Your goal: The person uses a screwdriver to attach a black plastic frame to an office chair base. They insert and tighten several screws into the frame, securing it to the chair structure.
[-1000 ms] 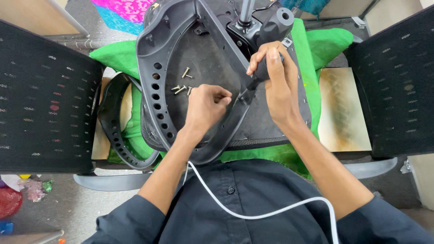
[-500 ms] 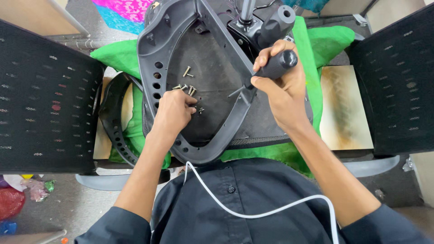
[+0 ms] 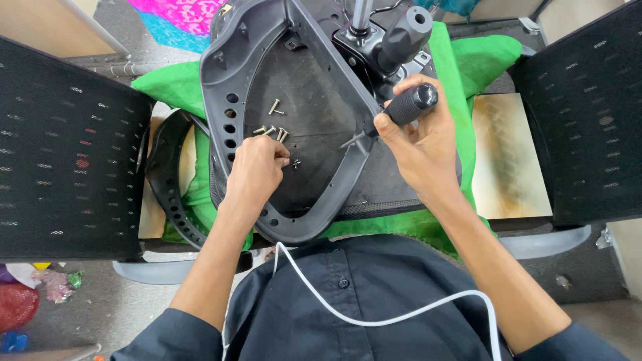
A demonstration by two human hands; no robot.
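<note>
An upturned office chair seat lies on a green cloth, with a grey plastic frame around it. Several loose screws rest on the seat's underside. My left hand pinches at the screws, fingertips touching them. My right hand grips a black-handled screwdriver, its tip pointing left over the frame's right bar. The chair's metal mechanism and knob sit just above that hand.
Black mesh chair backs stand at the left and right. A black curved armrest piece lies left of the seat. A wooden board shows under the cloth. A white cable crosses my dark shirt.
My left hand moved left from the frame's right bar to the loose screws. My right hand lifted the screwdriver, its handle now tilted up and to the right.
</note>
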